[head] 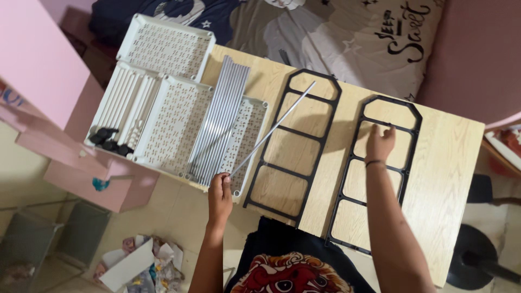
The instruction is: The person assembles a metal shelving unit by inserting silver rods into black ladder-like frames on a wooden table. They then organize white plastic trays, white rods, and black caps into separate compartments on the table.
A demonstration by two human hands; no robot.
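Observation:
My left hand (220,196) grips the near end of a thin metal rod (274,127), which slants up over the left black frame (292,142) toward its top right. My right hand (379,143) rests flat on a crossbar of the right black frame (380,173), fingers spread. Both black ladder-like frames lie flat on a light wooden table (445,163). A bundle of silver rods (220,119) lies across a white perforated panel (241,144) just left of my left hand.
Several white perforated panels (168,46) and a slotted white tray (125,103) with small black parts (108,141) sit at the table's left end. A patterned bedsheet (347,38) lies beyond. Pink furniture (38,65) stands left, a black stool (477,255) right, and paper scraps (141,263) on the floor.

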